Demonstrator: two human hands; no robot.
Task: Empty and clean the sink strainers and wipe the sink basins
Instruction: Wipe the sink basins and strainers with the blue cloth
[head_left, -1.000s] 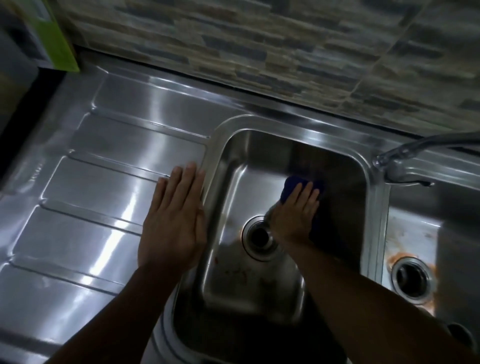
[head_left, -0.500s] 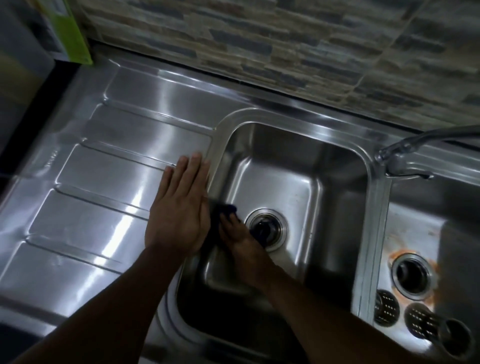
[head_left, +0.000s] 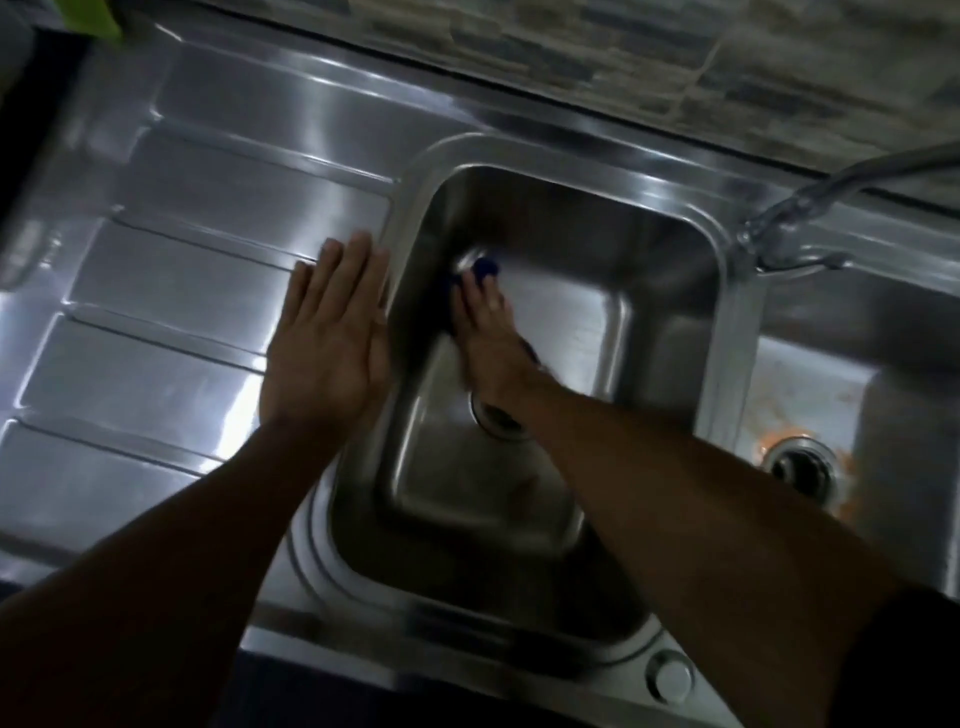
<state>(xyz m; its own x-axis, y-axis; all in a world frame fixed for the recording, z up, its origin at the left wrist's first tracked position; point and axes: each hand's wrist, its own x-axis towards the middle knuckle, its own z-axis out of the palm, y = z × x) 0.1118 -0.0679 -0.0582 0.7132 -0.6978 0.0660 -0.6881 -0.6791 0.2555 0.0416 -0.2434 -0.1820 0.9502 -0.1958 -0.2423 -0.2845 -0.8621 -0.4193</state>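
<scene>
Viewpoint: we look down from a head-worn camera onto a stainless steel double sink; the picture is dim and somewhat motion-blurred.
Left hand: our left hand (head_left: 328, 347) lies flat, palm down, on the ribbed draining board (head_left: 156, 312), its fingers straight and close together, the little-finger side just beside the rim of the left basin.
Right hand: our right hand (head_left: 488, 332) reaches down into the left basin (head_left: 597, 260), fingers extended and pressed onto a blue cloth (head_left: 484, 267).
Blue cloth: only a small dark-blue part shows past the fingertips, near the basin's far-left corner where the floor meets the left wall; the rest is hidden under the hand.
Grip: the fingers lie narrow and flat on the cloth, holding it against the steel; we cannot tell whether the thumb curls around it.
Left basin drain: the round drain opening (head_left: 493, 415) sits in the basin floor, partly covered by our right wrist and forearm; whether a strainer sits in it we cannot tell.
Right basin: the right basin (head_left: 810, 374) shows at the right edge, with orange-brown staining on the floor around its drain (head_left: 802, 467).
Faucet: a metal faucet (head_left: 810, 208) rises from the back ledge between the two basins, its spout running off the right edge.
Backdrop: a stone-patterned tile wall (head_left: 675, 62) runs behind the sink.
Front ledge: a small round cap (head_left: 672, 675) sits on the near rim.
</scene>
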